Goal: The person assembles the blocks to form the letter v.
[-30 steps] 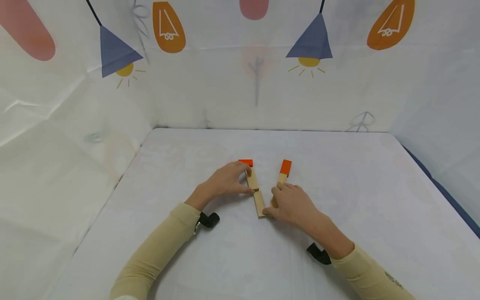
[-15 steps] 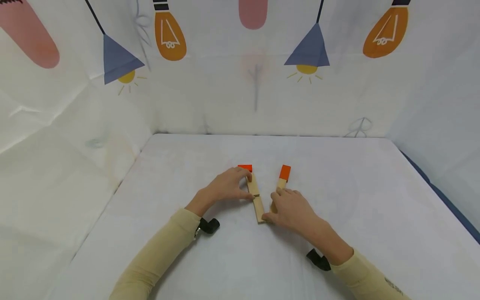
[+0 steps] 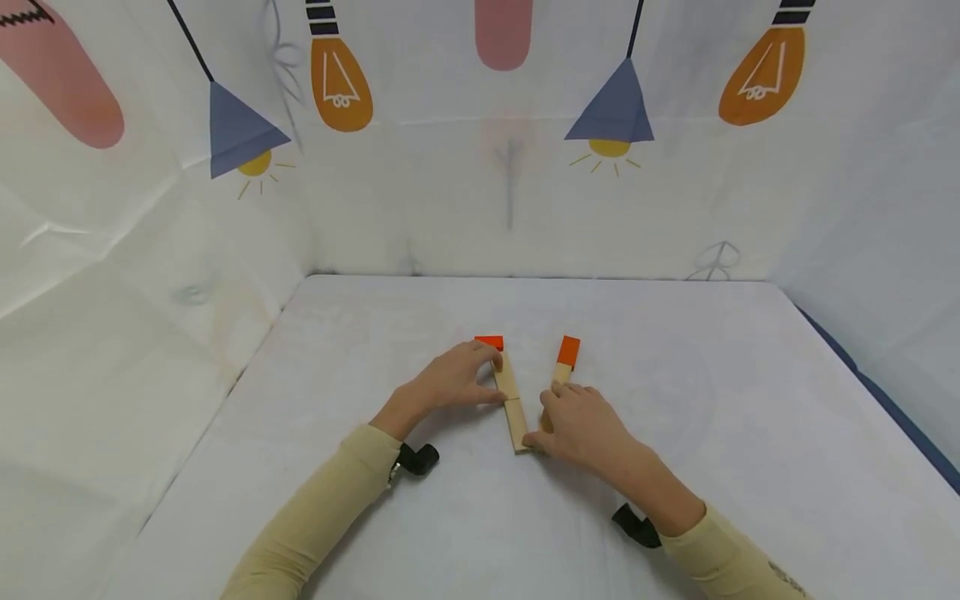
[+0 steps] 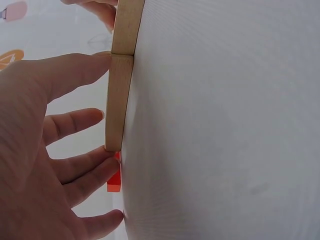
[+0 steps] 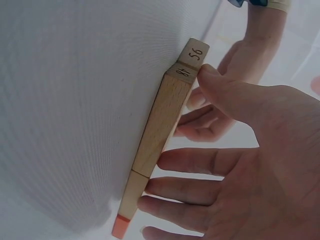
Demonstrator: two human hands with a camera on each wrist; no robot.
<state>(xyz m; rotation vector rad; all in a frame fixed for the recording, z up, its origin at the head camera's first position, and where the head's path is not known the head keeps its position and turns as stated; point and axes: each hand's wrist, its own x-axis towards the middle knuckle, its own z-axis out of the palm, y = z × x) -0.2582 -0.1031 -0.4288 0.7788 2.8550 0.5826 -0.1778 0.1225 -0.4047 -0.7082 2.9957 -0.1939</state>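
Note:
Two slim wooden blocks lie end to end in a left row, the far one [image 3: 506,379] and the near one [image 3: 517,427], with an orange block [image 3: 489,342] crosswise at the far end. My left hand [image 3: 442,382] spans the far block, thumb at the seam and fingertips at its other end. My right hand [image 3: 588,425] holds the near wooden block [image 5: 162,122] of the right row, its thumb by the numbered end. Beyond it come another wooden block [image 3: 561,373] and an orange block [image 3: 568,352]. A block end marked 56 [image 5: 194,52] sits beside that thumb.
A white table [image 3: 675,367] lies under everything. Behind it rises a white sheet [image 3: 427,183] printed with lamps and bulbs, and pale sheeting [image 3: 112,333] flanks the left side. Dark wrist cameras [image 3: 420,459] hang low below both wrists.
The far block of the left row has come into line with the near one, and the gap between them has closed to a thin seam. The head view has tilted slightly upward.

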